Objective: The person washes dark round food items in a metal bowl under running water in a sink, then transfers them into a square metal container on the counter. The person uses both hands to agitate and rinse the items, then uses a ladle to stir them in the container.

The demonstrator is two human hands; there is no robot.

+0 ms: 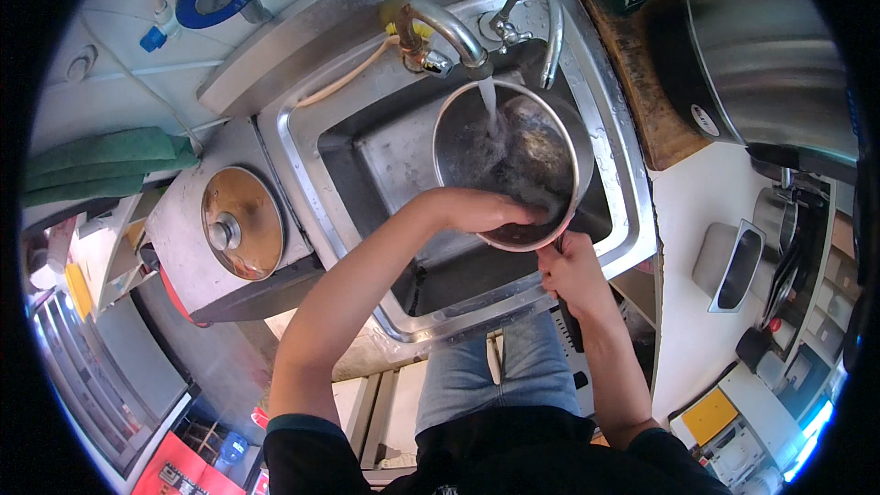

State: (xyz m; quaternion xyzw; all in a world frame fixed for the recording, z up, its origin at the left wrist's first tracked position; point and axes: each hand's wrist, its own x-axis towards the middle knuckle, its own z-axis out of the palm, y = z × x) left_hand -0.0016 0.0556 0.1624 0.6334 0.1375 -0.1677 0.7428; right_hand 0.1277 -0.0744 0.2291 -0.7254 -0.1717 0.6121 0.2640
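A metal saucepan [447, 144] is tilted over the stainless steel sink [392, 165], with water in it. The stream from the curved faucet [447, 20] falls into the pan and stirs the surface. My right hand [574, 271] grips the pan's black handle [570, 326] near the rim, at the sink's front right. My left hand [498, 212] reaches over the near rim into the pan. Its fingers are partly hidden inside, so I cannot see whether they hold anything. A brownish patch [543, 141] shows on the pan's inner right side.
A second thin spout [553, 34] stands behind the pan. Left of the sink, a glass lid [244, 223] lies on a metal surface beside a green cloth [103, 158]. On the right are a large metal pot [763, 48] on a wooden board [653, 110] and a rectangular metal container [722, 265].
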